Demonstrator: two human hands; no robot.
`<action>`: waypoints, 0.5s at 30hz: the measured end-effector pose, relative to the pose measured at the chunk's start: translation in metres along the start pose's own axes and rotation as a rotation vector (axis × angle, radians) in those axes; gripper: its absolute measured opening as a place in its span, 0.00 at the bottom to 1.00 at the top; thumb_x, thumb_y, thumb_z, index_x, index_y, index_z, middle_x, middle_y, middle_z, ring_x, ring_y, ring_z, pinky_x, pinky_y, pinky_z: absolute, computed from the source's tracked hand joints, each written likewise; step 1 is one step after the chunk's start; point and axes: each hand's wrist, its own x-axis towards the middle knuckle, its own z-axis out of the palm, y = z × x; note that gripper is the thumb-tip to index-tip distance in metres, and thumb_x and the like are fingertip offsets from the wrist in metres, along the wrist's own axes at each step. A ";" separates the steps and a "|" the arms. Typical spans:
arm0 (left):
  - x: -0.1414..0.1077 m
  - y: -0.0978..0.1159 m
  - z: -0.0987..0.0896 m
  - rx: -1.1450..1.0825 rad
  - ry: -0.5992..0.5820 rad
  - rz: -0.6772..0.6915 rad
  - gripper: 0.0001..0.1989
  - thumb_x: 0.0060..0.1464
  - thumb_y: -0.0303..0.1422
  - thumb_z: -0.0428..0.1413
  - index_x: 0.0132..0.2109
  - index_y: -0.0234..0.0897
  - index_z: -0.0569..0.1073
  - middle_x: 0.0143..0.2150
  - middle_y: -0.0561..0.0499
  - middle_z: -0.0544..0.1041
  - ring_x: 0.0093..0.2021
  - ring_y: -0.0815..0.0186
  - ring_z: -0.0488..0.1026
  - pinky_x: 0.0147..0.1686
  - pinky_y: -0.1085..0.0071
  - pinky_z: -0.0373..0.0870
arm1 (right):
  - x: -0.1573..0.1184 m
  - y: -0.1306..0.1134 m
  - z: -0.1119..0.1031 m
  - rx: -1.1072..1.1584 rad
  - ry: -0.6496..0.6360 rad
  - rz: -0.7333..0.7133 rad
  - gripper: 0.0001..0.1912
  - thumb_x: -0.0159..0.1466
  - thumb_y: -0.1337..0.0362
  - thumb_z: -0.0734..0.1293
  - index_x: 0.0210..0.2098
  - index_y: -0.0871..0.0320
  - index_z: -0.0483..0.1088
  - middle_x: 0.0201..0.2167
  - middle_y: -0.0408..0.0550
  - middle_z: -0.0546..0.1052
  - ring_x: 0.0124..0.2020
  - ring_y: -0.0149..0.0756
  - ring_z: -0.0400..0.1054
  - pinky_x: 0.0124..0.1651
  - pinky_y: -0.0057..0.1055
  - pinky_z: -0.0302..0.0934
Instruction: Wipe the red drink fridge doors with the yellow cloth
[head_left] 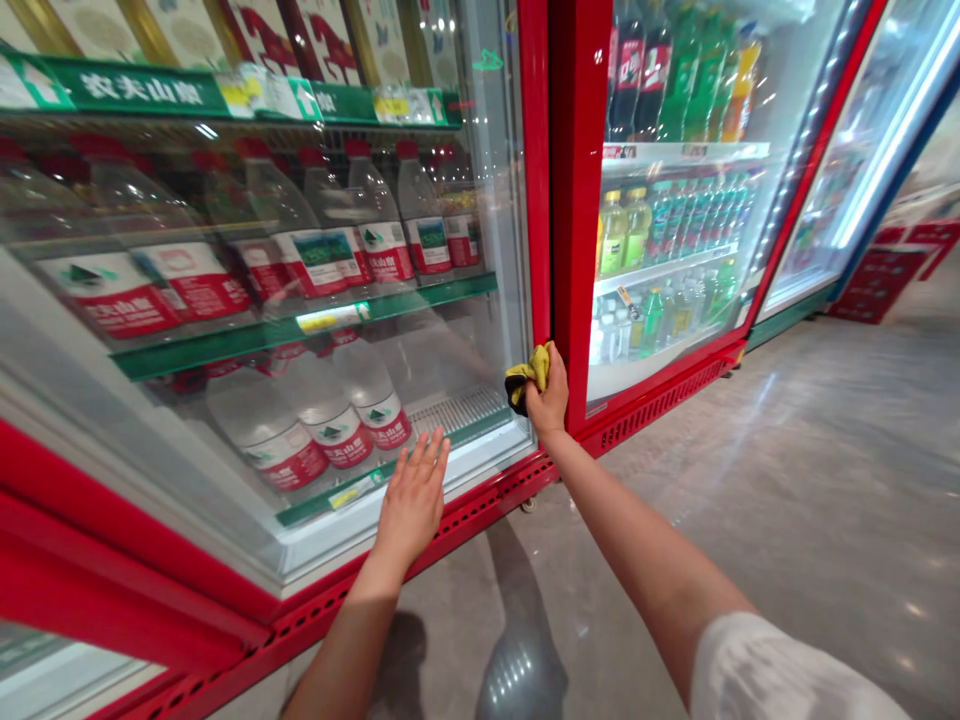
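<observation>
My right hand [551, 398] is closed around a bunched yellow and black cloth [527, 380]. It holds the cloth against the lower right of the glass door, beside the red frame [536, 200]. My left hand [415, 492] is spread flat with its fingers stretched out, at the bottom of the same glass door [450, 355]. No object is in it. Behind the glass, large water bottles [386, 410] with red and white labels stand on the low shelf, and more bottles [382, 235] line the shelf above.
To the right stands a second red-framed fridge with soda bottles [686, 80] and small drinks [675, 220]. A vented red base [517, 480] runs along the bottom of the near fridge. Shiny grey floor [825, 480] spreads to the right, with red boxes [881, 280] farther back.
</observation>
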 end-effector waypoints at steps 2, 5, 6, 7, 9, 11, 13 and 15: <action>0.000 -0.001 0.001 -0.001 0.003 -0.002 0.36 0.59 0.23 0.49 0.74 0.34 0.56 0.76 0.43 0.54 0.76 0.55 0.50 0.73 0.53 0.53 | -0.013 -0.001 -0.003 -0.048 -0.032 -0.025 0.45 0.59 0.74 0.57 0.75 0.60 0.43 0.71 0.60 0.60 0.73 0.43 0.52 0.71 0.49 0.55; 0.000 -0.001 0.001 0.000 0.005 -0.017 0.37 0.60 0.24 0.49 0.74 0.35 0.54 0.76 0.44 0.54 0.76 0.54 0.50 0.73 0.51 0.51 | -0.016 -0.006 -0.002 -0.113 -0.049 -0.034 0.48 0.57 0.76 0.57 0.76 0.61 0.41 0.73 0.60 0.57 0.74 0.44 0.49 0.72 0.49 0.54; 0.001 -0.001 0.000 -0.002 0.008 -0.022 0.37 0.60 0.25 0.50 0.75 0.36 0.54 0.76 0.44 0.54 0.76 0.54 0.50 0.73 0.51 0.50 | -0.009 -0.011 0.000 -0.120 -0.036 -0.031 0.49 0.56 0.77 0.56 0.76 0.61 0.40 0.73 0.60 0.56 0.75 0.44 0.49 0.72 0.50 0.54; 0.002 0.000 0.000 -0.006 0.013 -0.027 0.37 0.60 0.26 0.50 0.75 0.37 0.53 0.76 0.44 0.54 0.76 0.54 0.50 0.73 0.50 0.49 | 0.000 -0.016 0.001 -0.120 -0.018 -0.027 0.49 0.56 0.77 0.56 0.76 0.61 0.39 0.73 0.60 0.55 0.75 0.44 0.48 0.72 0.50 0.54; 0.003 0.000 -0.001 -0.012 0.024 -0.039 0.38 0.61 0.27 0.51 0.75 0.38 0.51 0.76 0.45 0.54 0.76 0.55 0.49 0.74 0.50 0.47 | 0.017 -0.029 0.003 -0.113 -0.013 -0.043 0.50 0.56 0.76 0.57 0.76 0.61 0.36 0.75 0.59 0.53 0.76 0.46 0.46 0.72 0.52 0.52; 0.003 0.001 -0.003 -0.013 0.033 -0.047 0.38 0.61 0.27 0.51 0.76 0.39 0.51 0.76 0.46 0.54 0.76 0.56 0.49 0.74 0.50 0.46 | 0.024 -0.040 0.000 -0.106 -0.098 -0.129 0.51 0.57 0.75 0.58 0.76 0.60 0.34 0.76 0.57 0.49 0.77 0.47 0.42 0.73 0.53 0.50; 0.004 0.000 -0.004 -0.014 0.035 -0.049 0.38 0.60 0.27 0.51 0.76 0.38 0.51 0.76 0.45 0.54 0.77 0.56 0.48 0.74 0.50 0.46 | 0.017 -0.044 -0.007 -0.103 -0.250 -0.274 0.51 0.57 0.74 0.59 0.76 0.59 0.37 0.77 0.55 0.48 0.77 0.48 0.40 0.74 0.54 0.48; 0.003 0.000 -0.006 -0.014 0.038 -0.047 0.38 0.60 0.27 0.51 0.75 0.38 0.51 0.76 0.45 0.54 0.77 0.56 0.48 0.74 0.51 0.47 | 0.004 -0.040 -0.015 -0.098 -0.358 -0.392 0.49 0.56 0.74 0.60 0.76 0.57 0.42 0.76 0.54 0.50 0.77 0.48 0.42 0.74 0.54 0.48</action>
